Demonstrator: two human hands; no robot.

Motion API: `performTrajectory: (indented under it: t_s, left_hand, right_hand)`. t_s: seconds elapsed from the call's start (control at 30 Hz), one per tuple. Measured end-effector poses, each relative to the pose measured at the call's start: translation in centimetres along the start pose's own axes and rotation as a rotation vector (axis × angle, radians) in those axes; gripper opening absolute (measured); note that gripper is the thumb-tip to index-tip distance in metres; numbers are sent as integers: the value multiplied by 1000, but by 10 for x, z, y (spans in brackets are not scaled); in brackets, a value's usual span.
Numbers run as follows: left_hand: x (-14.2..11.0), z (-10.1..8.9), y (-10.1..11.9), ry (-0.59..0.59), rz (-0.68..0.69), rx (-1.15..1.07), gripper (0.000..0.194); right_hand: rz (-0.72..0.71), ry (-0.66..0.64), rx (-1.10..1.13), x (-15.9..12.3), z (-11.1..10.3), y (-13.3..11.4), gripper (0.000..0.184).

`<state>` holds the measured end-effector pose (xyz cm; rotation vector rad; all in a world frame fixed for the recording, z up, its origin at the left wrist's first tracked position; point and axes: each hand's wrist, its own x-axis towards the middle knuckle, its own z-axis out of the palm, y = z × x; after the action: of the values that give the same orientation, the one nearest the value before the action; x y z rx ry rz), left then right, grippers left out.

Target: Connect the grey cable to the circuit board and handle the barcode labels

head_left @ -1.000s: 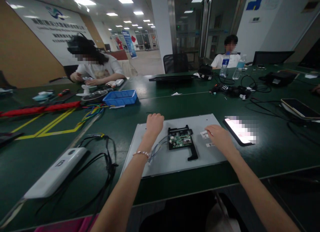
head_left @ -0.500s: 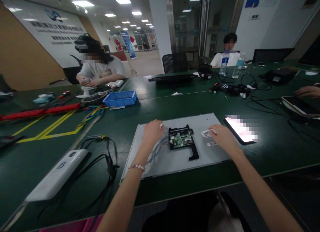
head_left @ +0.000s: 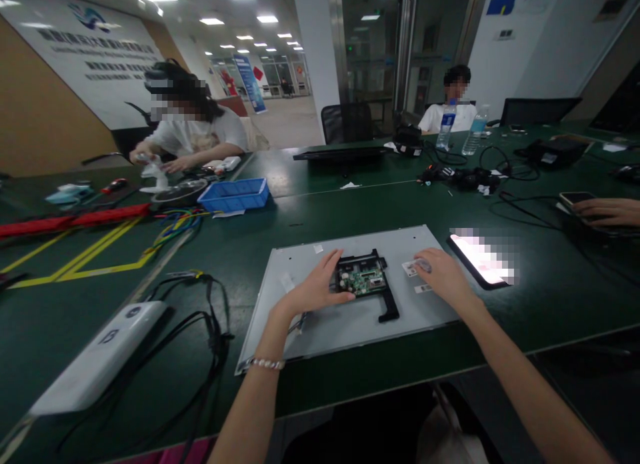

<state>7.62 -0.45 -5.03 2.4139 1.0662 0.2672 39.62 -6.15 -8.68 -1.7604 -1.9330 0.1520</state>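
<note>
A flat grey panel (head_left: 350, 324) lies on the table in front of me. On it sits a green circuit board (head_left: 361, 281) in a black bracket (head_left: 389, 307). My left hand (head_left: 320, 285) is open at the bracket's left edge, thumb and fingers apart on either side of it. Cables (head_left: 299, 323) run out under that hand. My right hand (head_left: 443, 276) rests over the panel's right part, fingers curled beside a white label (head_left: 411, 269). Something small and clear shows at its fingertips, too small to name.
A lit phone (head_left: 483, 261) lies right of the panel. To the left are a white device (head_left: 103, 357) and black cables (head_left: 213, 317). Farther back stand a blue bin (head_left: 234, 196) and a flat black monitor (head_left: 345, 155). A co-worker's hand (head_left: 613, 211) is at the right edge.
My left hand has moved right and down from the panel's upper left to the bracket, its fingers spreading. A small white square there now shows. The right hand has hardly moved.
</note>
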Motion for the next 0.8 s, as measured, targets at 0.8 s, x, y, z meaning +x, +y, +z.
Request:
performTrajectory:
  t_s: [0.8]
  left_hand:
    - [2, 9, -8, 7, 13, -100, 117]
  right_hand:
    - [-631, -218, -72, 136, 52, -141, 24]
